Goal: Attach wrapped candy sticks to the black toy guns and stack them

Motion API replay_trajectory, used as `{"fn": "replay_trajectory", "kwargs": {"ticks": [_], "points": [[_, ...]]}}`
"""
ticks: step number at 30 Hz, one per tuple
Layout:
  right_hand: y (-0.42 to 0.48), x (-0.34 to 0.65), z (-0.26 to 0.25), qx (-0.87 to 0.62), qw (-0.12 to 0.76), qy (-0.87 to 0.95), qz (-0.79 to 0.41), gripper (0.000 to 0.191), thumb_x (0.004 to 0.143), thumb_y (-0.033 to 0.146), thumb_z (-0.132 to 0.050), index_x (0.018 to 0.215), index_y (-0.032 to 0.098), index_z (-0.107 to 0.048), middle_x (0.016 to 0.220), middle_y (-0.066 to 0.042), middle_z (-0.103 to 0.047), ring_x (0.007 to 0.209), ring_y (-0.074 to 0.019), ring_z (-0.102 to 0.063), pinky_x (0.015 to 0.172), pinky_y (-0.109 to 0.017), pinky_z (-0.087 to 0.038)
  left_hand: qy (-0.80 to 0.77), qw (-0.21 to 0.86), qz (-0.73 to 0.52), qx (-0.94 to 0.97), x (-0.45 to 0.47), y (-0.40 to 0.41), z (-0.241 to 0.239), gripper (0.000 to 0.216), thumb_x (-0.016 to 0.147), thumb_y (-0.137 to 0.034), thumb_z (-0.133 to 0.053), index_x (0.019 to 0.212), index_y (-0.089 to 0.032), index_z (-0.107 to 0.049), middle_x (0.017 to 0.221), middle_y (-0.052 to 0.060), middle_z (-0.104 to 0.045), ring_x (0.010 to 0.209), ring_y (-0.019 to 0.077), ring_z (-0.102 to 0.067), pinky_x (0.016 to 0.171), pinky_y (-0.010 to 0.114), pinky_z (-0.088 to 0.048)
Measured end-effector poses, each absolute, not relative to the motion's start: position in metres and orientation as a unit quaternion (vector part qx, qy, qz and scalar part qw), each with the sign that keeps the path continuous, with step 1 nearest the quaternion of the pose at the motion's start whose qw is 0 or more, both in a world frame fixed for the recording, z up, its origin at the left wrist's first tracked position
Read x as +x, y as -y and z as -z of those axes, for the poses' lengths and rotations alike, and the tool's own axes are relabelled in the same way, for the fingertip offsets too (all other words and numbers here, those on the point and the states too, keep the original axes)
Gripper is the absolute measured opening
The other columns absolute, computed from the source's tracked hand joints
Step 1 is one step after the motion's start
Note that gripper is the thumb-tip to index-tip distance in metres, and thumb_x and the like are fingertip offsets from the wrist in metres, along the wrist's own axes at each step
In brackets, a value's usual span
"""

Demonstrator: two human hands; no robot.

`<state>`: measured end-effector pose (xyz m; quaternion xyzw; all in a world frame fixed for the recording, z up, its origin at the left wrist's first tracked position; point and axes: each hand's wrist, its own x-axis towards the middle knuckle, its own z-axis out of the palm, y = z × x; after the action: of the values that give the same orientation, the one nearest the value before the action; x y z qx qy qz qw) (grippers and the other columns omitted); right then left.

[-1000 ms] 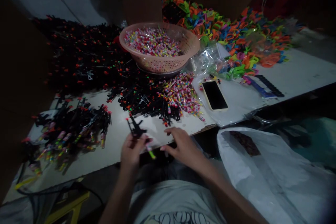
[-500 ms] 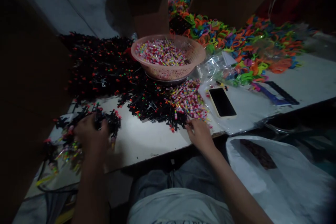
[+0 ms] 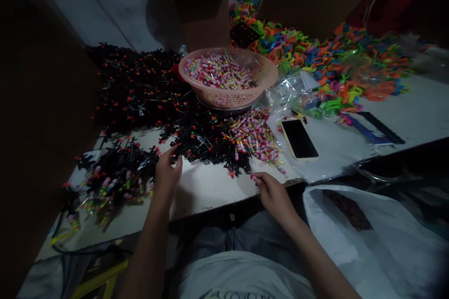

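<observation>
My left hand (image 3: 167,175) is over the white tabletop, thumb and fingers apart. Its fingertips are at the left edge of a heap of small black toy guns (image 3: 199,142) with orange and green tips; whether they touch one I cannot tell. Near the table's front edge, my right hand (image 3: 275,194) pinches a small pink tube (image 3: 255,178), mostly hidden by the fingers. Just beyond it lies a pile of small pink and yellow tubes (image 3: 257,135). Left of my left hand is a cluster of black toy guns with colourful tubes on them (image 3: 119,175).
A pink perforated basket (image 3: 228,96) full of tubes stands behind the piles. A phone (image 3: 300,138) lies on clear plastic to the right. Bright plastic pieces (image 3: 315,58) are heaped at the back right. A white sack (image 3: 379,243) hangs beside my right arm.
My left hand has moved right, from the cluster on the left to the edge of the black heap. My right hand has drawn slightly back from the piles, with a small pink tube showing at its fingertips.
</observation>
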<state>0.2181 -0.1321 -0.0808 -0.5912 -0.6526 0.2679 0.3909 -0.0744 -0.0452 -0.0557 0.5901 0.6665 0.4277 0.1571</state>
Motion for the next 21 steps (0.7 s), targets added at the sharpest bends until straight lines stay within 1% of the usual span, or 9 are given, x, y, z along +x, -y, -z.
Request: {"fn": "replay_trajectory", "kwargs": {"ticks": [2, 4, 6, 8, 12, 13, 16, 19, 21], "points": [[0.136, 0.211, 0.075, -0.575, 0.409, 0.639, -0.307, 0.019, 0.091, 0.03, -0.042, 0.094, 0.019, -0.058, 0.093, -0.008, -0.067, 0.086, -0.0202, -0.062, 0.077, -0.033, -0.048, -0.659, 0.256, -0.47, 0.528, -0.077, 0.066, 0.045, 0.046, 0.071, -0.037, -0.066, 0.113, -0.018, -0.061, 0.102, 0.009, -0.065, 0.079, 0.0173, -0.06, 0.076, 0.03, -0.048], [0.14, 0.199, 0.068, -0.551, 0.429, 0.627, -0.345, 0.017, 0.091, 0.031, -0.045, 0.093, 0.02, -0.057, 0.094, -0.006, -0.067, 0.085, -0.019, -0.061, 0.075, -0.03, -0.048, -0.637, 0.361, -0.485, 0.478, -0.073, 0.088, 0.033, 0.047, 0.061, -0.038, -0.075, 0.102, -0.018, -0.065, 0.092, 0.005, -0.067, 0.078, 0.0161, -0.06, 0.073, 0.027, -0.048], [0.144, 0.185, 0.062, -0.526, 0.453, 0.611, -0.381, 0.017, 0.092, 0.033, -0.045, 0.096, 0.021, -0.057, 0.093, -0.005, -0.066, 0.085, -0.0179, -0.061, 0.075, -0.029, -0.047, -0.618, 0.455, -0.459, 0.447, -0.064, 0.108, 0.024, 0.041, 0.053, -0.035, -0.081, 0.088, -0.018, -0.069, 0.082, 0.005, -0.067, 0.076, 0.0169, -0.06, 0.071, 0.027, -0.048], [0.148, 0.171, 0.057, -0.5, 0.479, 0.601, -0.4, 0.02, 0.094, 0.033, -0.042, 0.101, 0.021, -0.057, 0.093, -0.005, -0.064, 0.087, -0.0169, -0.06, 0.077, -0.029, -0.047, -0.609, 0.519, -0.43, 0.418, -0.054, 0.124, 0.021, 0.035, 0.051, -0.034, -0.083, 0.079, -0.017, -0.07, 0.078, 0.005, -0.068, 0.073, 0.0175, -0.06, 0.069, 0.028, -0.049], [0.154, 0.15, 0.054, -0.449, 0.479, 0.618, -0.432, 0.021, 0.094, 0.033, -0.039, 0.102, 0.022, -0.054, 0.1, -0.006, -0.058, 0.096, -0.0171, -0.056, 0.084, -0.031, -0.045, -0.593, 0.56, -0.468, 0.34, -0.033, 0.14, 0.029, 0.038, 0.054, -0.035, -0.081, 0.085, -0.016, -0.071, 0.078, 0.004, -0.067, 0.071, 0.0159, -0.06, 0.067, 0.027, -0.051], [0.156, 0.148, 0.055, -0.442, 0.467, 0.609, -0.464, 0.02, 0.094, 0.035, -0.04, 0.103, 0.022, -0.053, 0.098, -0.005, -0.058, 0.093, -0.0167, -0.056, 0.081, -0.03, -0.046, -0.59, 0.561, -0.481, 0.324, -0.027, 0.141, 0.031, 0.04, 0.055, -0.036, -0.081, 0.088, -0.016, -0.07, 0.078, 0.003, -0.067, 0.071, 0.0155, -0.06, 0.066, 0.026, -0.051], [0.161, 0.144, 0.059, -0.429, 0.439, 0.528, -0.587, 0.023, 0.091, 0.044, -0.044, 0.104, 0.024, -0.048, 0.086, -0.001, -0.055, 0.076, -0.0139, -0.056, 0.063, -0.025, -0.047, -0.582, 0.551, -0.518, 0.298, -0.011, 0.145, 0.039, 0.042, 0.06, -0.037, -0.078, 0.096, -0.017, -0.068, 0.081, 0.002, -0.065, 0.072, 0.0139, -0.06, 0.065, 0.025, -0.051], [0.162, 0.147, 0.059, -0.424, 0.44, 0.44, -0.657, 0.029, 0.085, 0.051, -0.052, 0.098, 0.025, -0.047, 0.073, 0.004, -0.051, 0.061, -0.0108, -0.052, 0.051, -0.019, -0.041, -0.557, 0.569, -0.547, 0.26, 0.002, 0.15, 0.046, 0.045, 0.064, -0.039, -0.076, 0.101, -0.017, -0.066, 0.09, 0.004, -0.065, 0.076, 0.0138, -0.061, 0.069, 0.026, -0.052], [0.16, 0.149, 0.058, -0.416, 0.455, 0.395, -0.681, 0.033, 0.081, 0.053, -0.056, 0.095, 0.025, -0.047, 0.063, 0.007, -0.047, 0.052, -0.0088, -0.045, 0.046, -0.018, -0.034, -0.509, 0.614, -0.545, 0.257, 0.007, 0.153, 0.052, 0.049, 0.063, -0.044, -0.076, 0.103, -0.017, -0.065, 0.1, 0.008, -0.065, 0.084, 0.0178, -0.062, 0.074, 0.029, -0.053]]}}
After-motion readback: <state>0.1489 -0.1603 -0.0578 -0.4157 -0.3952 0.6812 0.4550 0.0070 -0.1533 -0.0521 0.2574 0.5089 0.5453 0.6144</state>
